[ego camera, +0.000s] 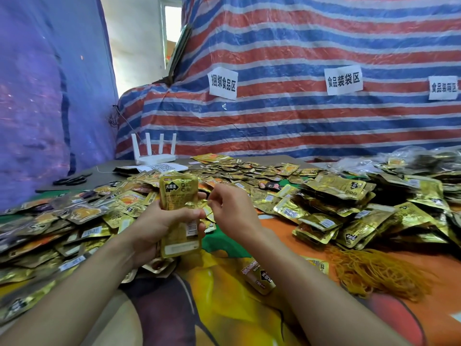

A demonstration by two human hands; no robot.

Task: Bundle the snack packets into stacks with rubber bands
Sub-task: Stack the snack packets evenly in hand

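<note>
My left hand [159, 222] gripped the upright gold packet stack [178, 193], centre frame; my right hand [233, 209] pinched a rubber band [207, 214] beside it.

One held stack of packets [179, 211]; loose packets [274, 171] beyond counting. One heap of rubber bands [374, 273]. Three paper signs [222, 83]. One router [154, 157], four antennas [148, 144]. One pair of scissors [71, 181].
</note>
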